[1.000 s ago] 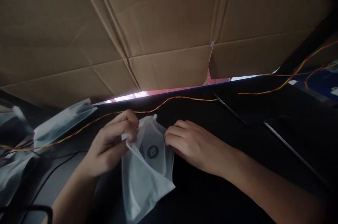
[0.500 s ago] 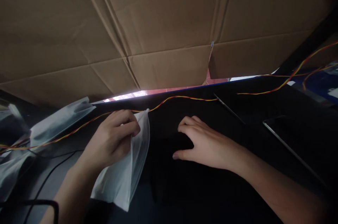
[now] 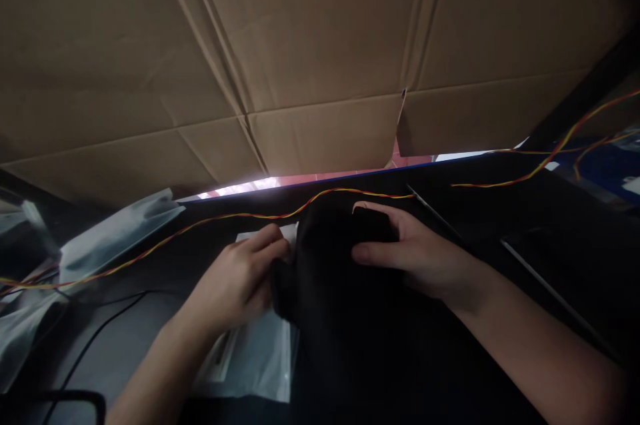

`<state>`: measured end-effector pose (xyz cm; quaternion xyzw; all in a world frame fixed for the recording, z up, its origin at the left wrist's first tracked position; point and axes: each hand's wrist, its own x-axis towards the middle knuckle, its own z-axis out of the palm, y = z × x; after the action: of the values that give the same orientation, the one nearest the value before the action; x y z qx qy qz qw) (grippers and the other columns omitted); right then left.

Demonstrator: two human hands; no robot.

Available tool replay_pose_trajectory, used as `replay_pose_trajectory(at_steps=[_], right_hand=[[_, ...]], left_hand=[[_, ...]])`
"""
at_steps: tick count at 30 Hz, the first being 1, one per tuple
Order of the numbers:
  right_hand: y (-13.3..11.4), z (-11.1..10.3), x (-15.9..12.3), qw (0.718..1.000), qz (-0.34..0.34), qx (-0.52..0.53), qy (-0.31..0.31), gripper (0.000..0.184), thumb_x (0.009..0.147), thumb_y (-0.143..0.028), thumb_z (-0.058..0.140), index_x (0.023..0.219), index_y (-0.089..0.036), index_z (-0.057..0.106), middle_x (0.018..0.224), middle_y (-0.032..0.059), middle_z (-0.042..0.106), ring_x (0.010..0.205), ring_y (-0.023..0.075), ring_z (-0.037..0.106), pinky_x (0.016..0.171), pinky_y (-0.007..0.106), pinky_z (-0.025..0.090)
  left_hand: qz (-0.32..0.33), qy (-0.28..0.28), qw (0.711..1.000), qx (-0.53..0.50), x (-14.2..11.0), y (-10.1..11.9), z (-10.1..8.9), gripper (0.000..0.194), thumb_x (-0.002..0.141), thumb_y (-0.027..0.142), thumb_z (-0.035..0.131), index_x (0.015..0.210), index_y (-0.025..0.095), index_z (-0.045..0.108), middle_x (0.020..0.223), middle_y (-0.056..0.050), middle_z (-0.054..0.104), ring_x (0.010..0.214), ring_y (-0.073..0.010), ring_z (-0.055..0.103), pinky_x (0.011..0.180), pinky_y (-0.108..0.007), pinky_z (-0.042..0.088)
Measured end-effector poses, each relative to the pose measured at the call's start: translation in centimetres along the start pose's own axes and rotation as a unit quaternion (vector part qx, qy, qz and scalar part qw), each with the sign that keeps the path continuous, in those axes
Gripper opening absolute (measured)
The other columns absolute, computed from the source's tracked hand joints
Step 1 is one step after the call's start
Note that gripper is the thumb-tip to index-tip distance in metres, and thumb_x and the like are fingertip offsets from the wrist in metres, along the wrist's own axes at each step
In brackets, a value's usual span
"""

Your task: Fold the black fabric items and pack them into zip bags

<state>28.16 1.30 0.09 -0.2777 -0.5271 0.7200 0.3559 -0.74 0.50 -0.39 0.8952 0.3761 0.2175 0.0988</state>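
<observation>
My right hand [image 3: 407, 248] grips a dark black item [image 3: 325, 271], soft-looking like cloth, with the thumb on the near side and fingers over the top. Its exact kind is lost in the dim light. My left hand [image 3: 245, 275] is closed at the upper part of a frosted plastic bag [image 3: 265, 361], fingers curled against its edge. The black item stands beside the left fingertips and covers the bag's right side. Whether any of it is inside the bag cannot be made out.
Another frosted bag [image 3: 120, 231] lies at the left. A twisted red-yellow wire [image 3: 240, 215] crosses the black surface [image 3: 200, 405] behind my hands. A large cardboard sheet [image 3: 320, 31] rises at the back. Flat dark objects with pale edges, one a slab [image 3: 550, 291], lie at right.
My right hand was open with nothing in it; now it holds the black item up between my hands. My left hand has shifted right, and the bag under it sits flatter.
</observation>
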Motion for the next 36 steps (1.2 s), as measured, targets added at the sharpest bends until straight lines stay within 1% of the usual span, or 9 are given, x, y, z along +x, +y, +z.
replay_pose_trajectory(at_steps=[3, 7, 11, 16, 20, 23, 27, 31, 36], right_hand=[[1.3, 0.4, 0.5, 0.993, 0.023, -0.100, 0.065, 0.031, 0.085, -0.029, 0.087, 0.107, -0.023, 0.066, 0.103, 0.0002, 0.074, 0.098, 0.0208, 0.073, 0.091, 0.037, 0.057], [2.9, 0.8, 0.8, 0.924, 0.011, -0.360, 0.131, 0.024, 0.088, -0.023, 0.079, 0.101, -0.024, 0.059, 0.098, -0.0003, 0.070, 0.094, 0.0213, 0.068, 0.085, 0.037, 0.053], [3.4, 1.3, 0.3, 0.891, 0.008, -0.432, 0.140, 0.029, 0.091, -0.024, 0.076, 0.112, -0.027, 0.056, 0.105, 0.0014, 0.072, 0.095, 0.0225, 0.071, 0.083, 0.039, 0.055], [3.5, 2.3, 0.0, 0.836, -0.120, -0.513, 0.153, 0.058, 0.084, -0.019, 0.087, 0.131, -0.024, 0.053, 0.135, 0.0099, 0.061, 0.122, 0.0272, 0.063, 0.101, 0.045, 0.055], [3.3, 2.8, 0.0, 0.758, -0.204, -0.614, 0.079, 0.033, 0.089, -0.020, 0.085, 0.116, -0.022, 0.065, 0.126, 0.0100, 0.063, 0.116, 0.0291, 0.059, 0.099, 0.049, 0.052], [3.1, 2.8, -0.2, 0.755, -0.204, -0.620, -0.065, 0.007, 0.102, -0.025, 0.073, 0.108, -0.022, 0.074, 0.118, 0.0067, 0.071, 0.111, 0.0255, 0.061, 0.096, 0.045, 0.051], [3.4, 3.0, -0.5, 0.789, -0.190, -0.567, -0.138, 0.032, 0.102, -0.049, 0.072, 0.115, -0.021, 0.077, 0.125, 0.0073, 0.074, 0.121, 0.0260, 0.060, 0.105, 0.046, 0.049], [4.3, 4.3, -0.6, 0.787, -0.182, -0.580, -0.107, 0.040, 0.102, -0.052, 0.071, 0.125, -0.020, 0.075, 0.136, 0.0084, 0.072, 0.133, 0.0293, 0.056, 0.117, 0.050, 0.043], [4.8, 5.7, -0.7, 0.772, -0.144, -0.619, -0.004, 0.035, 0.102, -0.043, 0.069, 0.126, -0.018, 0.075, 0.134, 0.0099, 0.073, 0.131, 0.0343, 0.056, 0.111, 0.055, 0.046]], left_hand=[[0.004, -0.001, 0.999, -0.032, 0.1, 0.3, 1.0, 0.014, 0.093, 0.015, 0.049, 0.090, 0.022, 0.061, 0.093, -0.003, 0.059, 0.071, -0.0162, 0.062, 0.060, -0.028, 0.047], [-0.024, 0.020, 0.995, -0.099, 0.1, 0.3, 1.1, 0.021, 0.090, 0.003, 0.044, 0.084, 0.021, 0.053, 0.090, 0.000, 0.055, 0.075, -0.0143, 0.056, 0.066, -0.028, 0.043], [-0.015, -0.004, 0.984, -0.179, 0.1, 0.2, 0.3, 0.021, 0.091, 0.004, 0.045, 0.080, 0.020, 0.051, 0.086, 0.001, 0.053, 0.075, -0.0135, 0.053, 0.067, -0.028, 0.041], [-0.034, -0.011, 0.985, -0.169, -0.1, 0.2, 0.5, 0.018, 0.085, 0.003, 0.048, 0.084, 0.021, 0.053, 0.090, 0.001, 0.054, 0.076, -0.0144, 0.054, 0.067, -0.030, 0.041], [-0.055, -0.012, 0.987, -0.149, 0.0, 0.2, 1.3, 0.020, 0.083, 0.003, 0.049, 0.087, 0.021, 0.055, 0.091, 0.001, 0.053, 0.075, -0.0149, 0.053, 0.066, -0.030, 0.041], [-0.049, -0.015, 0.987, -0.154, 0.1, 0.4, 1.7, 0.019, 0.083, 0.004, 0.050, 0.090, 0.021, 0.055, 0.094, 0.000, 0.053, 0.081, -0.0164, 0.054, 0.071, -0.032, 0.044], [-0.035, -0.039, 0.978, -0.201, 0.3, 1.0, 1.7, 0.018, 0.085, 0.006, 0.048, 0.090, 0.021, 0.057, 0.100, -0.002, 0.055, 0.095, -0.0201, 0.056, 0.082, -0.035, 0.046], [-0.037, -0.047, 0.966, -0.253, 0.3, 1.4, 1.4, 0.012, 0.089, 0.011, 0.051, 0.090, 0.021, 0.058, 0.101, -0.003, 0.055, 0.098, -0.0213, 0.055, 0.084, -0.036, 0.047], [-0.039, -0.050, 0.964, -0.259, 0.3, 1.4, 1.0, 0.008, 0.091, 0.014, 0.057, 0.088, 0.022, 0.058, 0.102, -0.004, 0.056, 0.101, -0.0234, 0.056, 0.089, -0.038, 0.052]])
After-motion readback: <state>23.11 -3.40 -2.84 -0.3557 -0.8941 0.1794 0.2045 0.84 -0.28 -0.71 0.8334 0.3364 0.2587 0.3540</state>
